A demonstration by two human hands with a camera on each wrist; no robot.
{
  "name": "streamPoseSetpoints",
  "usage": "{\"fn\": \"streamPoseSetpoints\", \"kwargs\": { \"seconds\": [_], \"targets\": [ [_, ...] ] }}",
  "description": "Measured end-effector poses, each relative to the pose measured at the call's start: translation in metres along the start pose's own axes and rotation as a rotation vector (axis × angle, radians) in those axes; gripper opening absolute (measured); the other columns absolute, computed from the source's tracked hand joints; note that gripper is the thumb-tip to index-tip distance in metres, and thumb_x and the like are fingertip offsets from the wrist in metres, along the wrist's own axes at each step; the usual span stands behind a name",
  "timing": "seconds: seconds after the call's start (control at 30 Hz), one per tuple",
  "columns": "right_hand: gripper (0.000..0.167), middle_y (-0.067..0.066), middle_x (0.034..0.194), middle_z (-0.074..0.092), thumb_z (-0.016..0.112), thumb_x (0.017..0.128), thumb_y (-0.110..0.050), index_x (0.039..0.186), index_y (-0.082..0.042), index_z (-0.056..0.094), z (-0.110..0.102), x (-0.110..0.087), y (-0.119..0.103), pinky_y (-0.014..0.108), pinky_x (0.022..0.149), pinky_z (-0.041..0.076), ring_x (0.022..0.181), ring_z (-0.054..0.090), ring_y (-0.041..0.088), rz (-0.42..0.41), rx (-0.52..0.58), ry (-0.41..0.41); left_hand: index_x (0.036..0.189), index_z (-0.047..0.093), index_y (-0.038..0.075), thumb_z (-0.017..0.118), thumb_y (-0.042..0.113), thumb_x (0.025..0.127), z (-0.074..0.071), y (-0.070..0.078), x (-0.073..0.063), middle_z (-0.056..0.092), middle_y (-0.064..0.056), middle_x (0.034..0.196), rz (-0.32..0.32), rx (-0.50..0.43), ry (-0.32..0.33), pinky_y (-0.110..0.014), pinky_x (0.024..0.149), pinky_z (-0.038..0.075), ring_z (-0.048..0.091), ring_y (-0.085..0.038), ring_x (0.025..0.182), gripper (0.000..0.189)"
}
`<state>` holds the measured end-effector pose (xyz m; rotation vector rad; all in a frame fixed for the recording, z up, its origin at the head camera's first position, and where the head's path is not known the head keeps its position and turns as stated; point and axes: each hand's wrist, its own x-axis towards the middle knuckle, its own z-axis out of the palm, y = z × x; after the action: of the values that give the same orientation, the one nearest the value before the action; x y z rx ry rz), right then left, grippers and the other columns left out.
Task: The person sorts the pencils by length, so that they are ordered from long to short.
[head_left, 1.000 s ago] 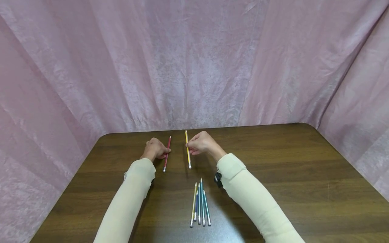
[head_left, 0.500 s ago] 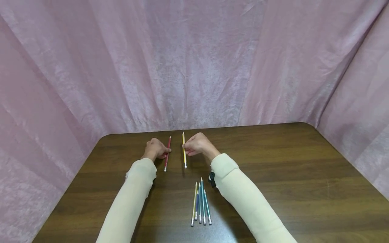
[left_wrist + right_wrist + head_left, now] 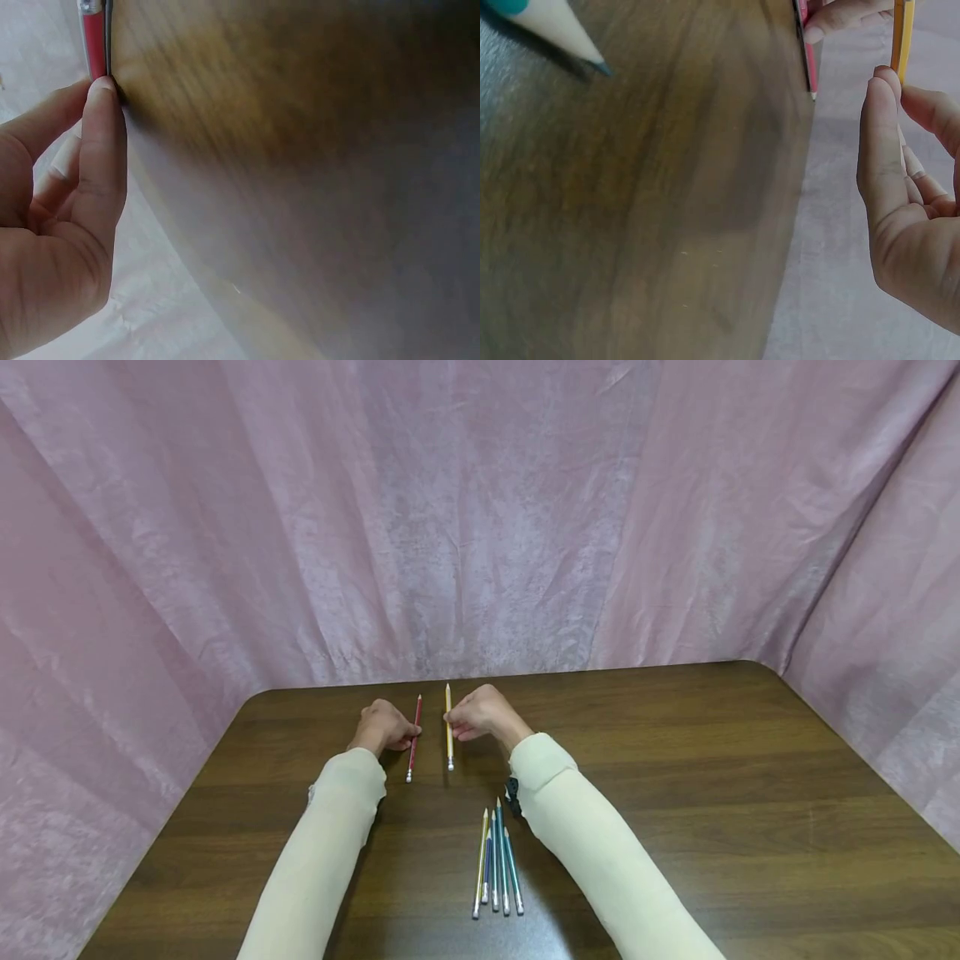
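Toward the far edge of the wood-grain table point(image 3: 712, 760), nearer its far left corner than its far right one, the left hand point(image 3: 384, 725) is pinching a red pencil point(image 3: 412, 758) between thumb and fingertip. The pencil is pointing its sharpened tip at the far edge and its white eraser toward the near side. Just to its right, the right hand point(image 3: 483, 714) is pinching a yellow pencil point(image 3: 450, 747), again with thumb and fingertip; this one is lining up almost parallel with the red one, a narrow gap separating them, its tip reaching close to the far edge. Whether the yellow pencil is touching the tabletop cannot be told.

Closer to the near side, between the forearms, a loose bunch of five pencils is lying with tips facing the far edge: a yellowish pencil point(image 3: 480, 864), a dark blue pencil point(image 3: 487, 872) and three teal pencils point(image 3: 503, 864). Cream sleeves point(image 3: 311, 860) are covering both forearms, and a pink curtain point(image 3: 495, 527) is hanging behind the far edge.
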<state>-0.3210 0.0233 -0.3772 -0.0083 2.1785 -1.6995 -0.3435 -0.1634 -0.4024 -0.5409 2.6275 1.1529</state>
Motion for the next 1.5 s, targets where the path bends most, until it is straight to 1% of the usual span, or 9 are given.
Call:
{"fn": "streamPoseSetpoints", "kwargs": {
  "seconds": [0.1,0.4,0.6,0.8,0.9,0.97,1.07,1.3,1.5],
  "targets": [
    [0.010,0.009,0.065,0.065,0.070,0.091,0.001,0.095,0.010,0.069,0.000,0.003,0.003,0.030,0.065,0.063,0.055,0.064,0.013,0.016,0.007,0.001,0.088,0.071,-0.004,0.082,0.010,0.083,0.000,0.000,-0.001,0.065,-0.025,0.081,0.007,-0.002,-0.001,-0.024,0.055,0.059,0.066,-0.013,0.048,0.019],
    [0.012,0.009,0.064,0.065,0.071,0.090,0.000,0.096,0.011,0.070,0.000,0.005,0.009,0.032,0.069,0.063,0.055,0.063,0.013,0.027,0.002,0.017,0.088,0.071,-0.003,0.084,0.012,0.083,0.000,0.001,-0.005,0.066,-0.006,0.058,0.028,0.046,0.008,-0.025,0.054,0.058,0.066,-0.013,0.048,0.021],
    [0.011,0.009,0.064,0.065,0.071,0.090,0.001,0.094,0.011,0.070,0.006,0.007,0.010,0.030,0.065,0.063,0.054,0.063,0.013,0.025,-0.027,0.019,0.088,0.071,-0.001,0.083,0.014,0.083,-0.001,0.002,-0.008,0.067,-0.006,0.061,0.030,0.066,0.014,-0.026,0.059,0.057,0.066,-0.013,0.050,0.020],
    [0.010,0.014,0.070,0.069,0.072,0.089,0.001,0.092,0.011,0.071,0.015,0.010,0.008,0.032,0.068,0.063,0.057,0.066,0.016,0.030,-0.064,0.037,0.086,0.071,-0.002,0.083,0.012,0.083,-0.002,0.002,-0.009,0.066,-0.020,0.077,0.030,0.033,0.023,-0.024,0.056,0.057,0.065,-0.011,0.048,0.019],
    [0.010,0.016,0.073,0.070,0.072,0.089,0.001,0.092,0.010,0.071,0.019,0.010,0.007,0.034,0.070,0.063,0.060,0.068,0.018,0.044,-0.075,0.055,0.085,0.072,-0.002,0.084,0.013,0.083,-0.002,0.003,-0.010,0.067,-0.018,0.072,0.030,0.025,0.017,-0.023,0.055,0.057,0.065,-0.011,0.048,0.019],
    [0.010,0.018,0.075,0.071,0.072,0.089,0.001,0.092,0.011,0.070,0.022,0.011,0.007,0.034,0.070,0.063,0.061,0.069,0.020,0.050,-0.082,0.066,0.085,0.072,-0.001,0.084,0.013,0.082,-0.002,0.002,-0.011,0.070,-0.009,0.064,0.033,0.026,0.015,-0.023,0.055,0.056,0.065,-0.011,0.047,0.019],
    [0.009,0.021,0.079,0.072,0.072,0.089,0.002,0.091,0.011,0.070,0.024,0.010,0.008,0.034,0.070,0.063,0.062,0.069,0.021,0.067,-0.095,0.083,0.085,0.073,-0.001,0.084,0.013,0.082,0.000,0.003,-0.012,0.066,-0.004,0.056,0.042,0.026,0.014,-0.023,0.055,0.056,0.065,-0.011,0.047,0.018],
    [0.008,0.024,0.081,0.072,0.073,0.086,0.005,0.083,0.011,0.069,0.028,0.018,0.011,0.033,0.065,0.063,0.053,0.065,0.019,0.119,-0.082,0.127,0.081,0.073,0.000,0.085,0.014,0.081,0.005,0.005,-0.014,0.066,-0.005,0.057,0.057,0.037,0.043,-0.022,0.053,0.054,0.065,-0.012,0.049,0.018],
    [0.008,0.024,0.080,0.072,0.073,0.086,0.006,0.084,0.012,0.068,0.031,0.021,0.010,0.031,0.060,0.063,0.049,0.062,0.017,0.128,-0.104,0.142,0.081,0.074,0.000,0.085,0.014,0.081,0.005,0.006,-0.017,0.066,-0.004,0.056,0.059,0.025,0.050,-0.024,0.061,0.055,0.065,-0.011,0.049,0.017]
  ]
}}
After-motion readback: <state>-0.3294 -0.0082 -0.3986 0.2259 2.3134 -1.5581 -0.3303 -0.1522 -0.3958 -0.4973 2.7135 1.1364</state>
